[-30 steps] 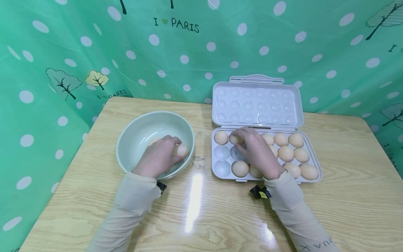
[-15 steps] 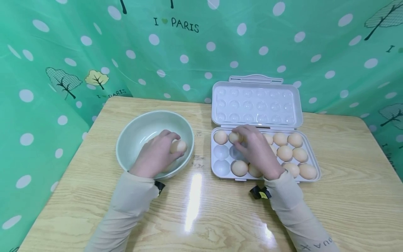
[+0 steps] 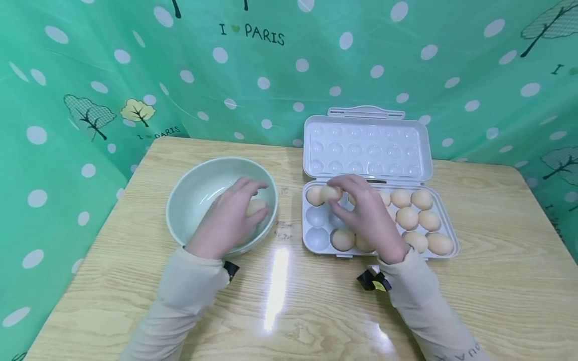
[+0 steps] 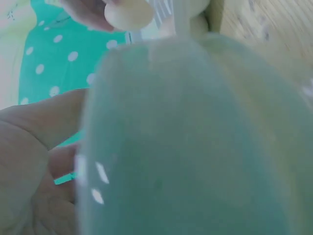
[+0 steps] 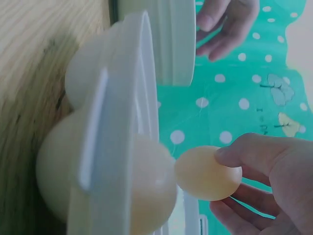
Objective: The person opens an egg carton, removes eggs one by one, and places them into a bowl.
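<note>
My right hand (image 3: pixel 369 213) pinches a pale brown egg (image 3: pixel 330 193) between thumb and fingers, raised over the back-left part of the egg carton (image 3: pixel 317 238). In the right wrist view this held egg (image 5: pixel 205 174) shows above the carton's side wall. My left hand (image 3: pixel 226 220) is over the light green bowl (image 3: pixel 191 190), thumb and fingers spread apart. Below them an egg (image 3: pixel 256 207) rests in the bowl, partly hidden by the hand. The bowl's outer wall (image 4: pixel 186 137) fills much of the left wrist view.
Several eggs (image 3: pixel 407 219) sit in the carton's cups, while a few cups at its left hold none. The carton's lid (image 3: pixel 368 148) stands raised at the back. Wooden table (image 3: pixel 329 311) lies in front; a green dotted curtain (image 3: pixel 280 65) hangs behind.
My right hand has lifted the egg from its back-row cup and moved it slightly left. My left hand has let go of its egg inside the bowl, its fingers spreading and rising.
</note>
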Motion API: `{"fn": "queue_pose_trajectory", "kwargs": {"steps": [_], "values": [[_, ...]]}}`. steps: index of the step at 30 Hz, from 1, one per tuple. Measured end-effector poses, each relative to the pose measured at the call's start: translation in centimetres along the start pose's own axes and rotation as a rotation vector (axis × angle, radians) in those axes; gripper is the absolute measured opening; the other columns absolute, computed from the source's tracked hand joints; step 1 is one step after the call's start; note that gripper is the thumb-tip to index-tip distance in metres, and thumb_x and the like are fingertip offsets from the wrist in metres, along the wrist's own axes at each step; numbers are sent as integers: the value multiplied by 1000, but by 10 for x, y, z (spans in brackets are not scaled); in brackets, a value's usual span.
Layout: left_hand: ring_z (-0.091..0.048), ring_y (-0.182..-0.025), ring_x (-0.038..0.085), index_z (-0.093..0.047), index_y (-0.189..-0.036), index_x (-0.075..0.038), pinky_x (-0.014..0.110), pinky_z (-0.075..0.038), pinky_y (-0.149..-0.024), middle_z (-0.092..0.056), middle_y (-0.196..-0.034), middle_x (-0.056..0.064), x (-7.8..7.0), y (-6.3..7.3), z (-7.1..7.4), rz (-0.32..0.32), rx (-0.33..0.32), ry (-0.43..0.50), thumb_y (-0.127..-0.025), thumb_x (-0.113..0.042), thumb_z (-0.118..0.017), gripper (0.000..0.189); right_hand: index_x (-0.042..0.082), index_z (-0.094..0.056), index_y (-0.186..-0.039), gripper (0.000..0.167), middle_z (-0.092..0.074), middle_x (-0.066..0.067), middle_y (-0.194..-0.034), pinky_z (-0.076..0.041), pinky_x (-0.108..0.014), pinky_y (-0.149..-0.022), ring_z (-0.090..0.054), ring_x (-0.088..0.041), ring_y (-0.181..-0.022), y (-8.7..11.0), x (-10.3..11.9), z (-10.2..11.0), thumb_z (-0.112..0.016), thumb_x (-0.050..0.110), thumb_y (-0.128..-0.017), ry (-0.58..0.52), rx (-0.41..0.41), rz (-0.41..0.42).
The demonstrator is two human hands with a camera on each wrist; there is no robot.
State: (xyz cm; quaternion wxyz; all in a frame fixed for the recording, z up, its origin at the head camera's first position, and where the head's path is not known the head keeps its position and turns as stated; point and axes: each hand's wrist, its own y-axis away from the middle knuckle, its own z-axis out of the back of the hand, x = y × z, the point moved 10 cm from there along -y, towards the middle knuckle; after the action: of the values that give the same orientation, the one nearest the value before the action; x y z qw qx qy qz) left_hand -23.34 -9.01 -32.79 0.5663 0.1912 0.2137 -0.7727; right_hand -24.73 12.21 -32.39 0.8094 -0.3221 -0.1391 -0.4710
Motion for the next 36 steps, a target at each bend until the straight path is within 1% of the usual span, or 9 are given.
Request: {"fn": "queue_pose_trajectory", "kwargs": {"steps": [4,8,13,16,19,22,25,30,36], "values": [[-57,-123,28,-58,-132,-9,47,-49,-104,-59,-130,8,-12,2,2,-47,-27,33,-91,-16,-72,44,5,-68,-116,32,-67,-8,-115,-51,-39,-97,-59,-21,-109,0,14,2,-74,2,-85,-13,-22,54],[-60,-118,25,-58,-132,-10,42,-51,-100,-61,-126,7,-23,3,1,-99,-48,55,-90,-15,-74,44,5,-67,-117,33,-67,-7,-115,-50,-36,-97,-59,-19,-109,2,26,4,-74,3,-85,-53,-26,85],[-63,-108,23,-58,-131,-10,37,-54,-94,-62,-122,6,-38,4,-5,-172,-55,100,-88,-14,-76,47,6,-67,-118,33,-68,-4,-117,-51,-34,-98,-61,-16,-109,3,38,5,-75,6,-86,-164,6,87],[-64,-106,21,-57,-132,-9,35,-55,-92,-62,-123,6,-45,5,-12,-207,-40,150,-86,-13,-78,50,7,-68,-118,33,-68,-2,-118,-52,-34,-97,-63,-15,-110,5,43,6,-75,5,-87,-230,27,83],[-63,-107,20,-58,-131,-10,33,-56,-91,-62,-124,6,-52,6,-16,-239,-36,183,-85,-13,-79,50,9,-68,-119,33,-68,-1,-119,-53,-34,-96,-62,-14,-111,5,48,6,-75,4,-87,-265,41,83],[-64,-107,20,-59,-129,-10,32,-55,-91,-63,-122,5,-56,7,-18,-264,-47,189,-85,-13,-79,48,9,-68,-120,34,-68,-1,-121,-53,-35,-96,-62,-15,-114,6,52,5,-75,4,-87,-291,55,88],[-64,-107,17,-60,-127,-10,29,-55,-91,-64,-120,3,-59,7,-18,-276,-66,195,-86,-13,-78,45,8,-68,-120,34,-67,-1,-121,-53,-33,-97,-61,-15,-115,6,55,3,-75,4,-87,-310,65,93],[-64,-104,12,-61,-123,-10,24,-55,-89,-64,-116,0,-62,8,-16,-301,-109,240,-87,-16,-77,39,8,-68,-120,33,-67,-1,-120,-54,-33,-97,-62,-15,-114,7,58,0,-74,3,-88,-347,79,101],[-65,-100,13,-62,-120,-8,23,-55,-88,-65,-116,2,-64,8,-13,-322,-145,261,-86,-15,-78,38,8,-67,-120,33,-66,-1,-120,-53,-30,-97,-61,-15,-114,7,59,-3,-73,2,-88,-371,87,103]]}}
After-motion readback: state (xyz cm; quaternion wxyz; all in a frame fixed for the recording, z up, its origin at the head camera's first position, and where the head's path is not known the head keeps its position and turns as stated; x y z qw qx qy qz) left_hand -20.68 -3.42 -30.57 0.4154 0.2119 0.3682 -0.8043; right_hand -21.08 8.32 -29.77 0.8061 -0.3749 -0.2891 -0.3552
